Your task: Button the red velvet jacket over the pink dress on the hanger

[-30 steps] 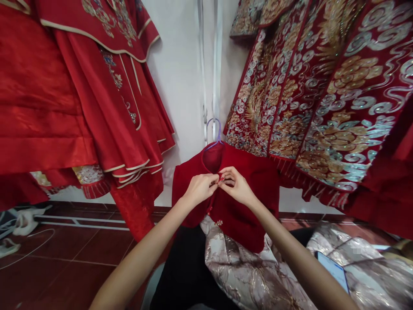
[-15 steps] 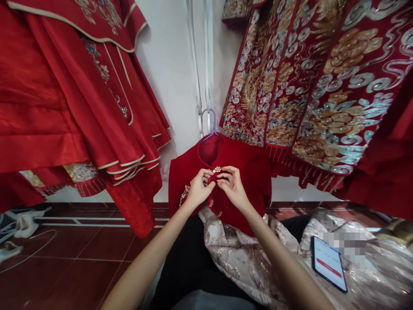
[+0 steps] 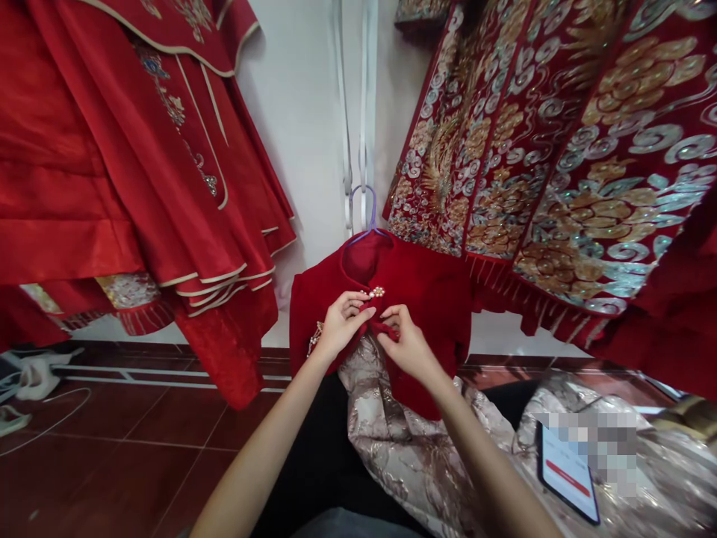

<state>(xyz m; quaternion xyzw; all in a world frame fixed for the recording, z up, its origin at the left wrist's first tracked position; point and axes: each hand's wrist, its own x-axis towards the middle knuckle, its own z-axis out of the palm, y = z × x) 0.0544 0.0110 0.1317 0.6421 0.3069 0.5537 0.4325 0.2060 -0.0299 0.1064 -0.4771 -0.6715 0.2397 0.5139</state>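
A small red velvet jacket (image 3: 431,288) hangs on a lilac hanger (image 3: 363,213) in front of me, against a white wall. A pearl clasp (image 3: 377,292) at its collar is fastened. My left hand (image 3: 339,326) pinches the jacket's left front edge just below that clasp. My right hand (image 3: 408,344) pinches the right front edge a little lower, fingers curled into the velvet. Under the jacket a pale brocade cloth (image 3: 414,448) shows through the open front and spreads over my lap.
Red satin garments (image 3: 128,172) hang at the left, and a heavily embroidered red and gold robe (image 3: 560,142) hangs at the right. A phone (image 3: 567,474) lies on the brocade at the lower right. White cables (image 3: 33,377) lie on the red tiled floor (image 3: 123,448).
Both hands have moved down from the collar clasp, which now shows fastened. The jacket's front has parted lower down, and the brocade shows between its edges.
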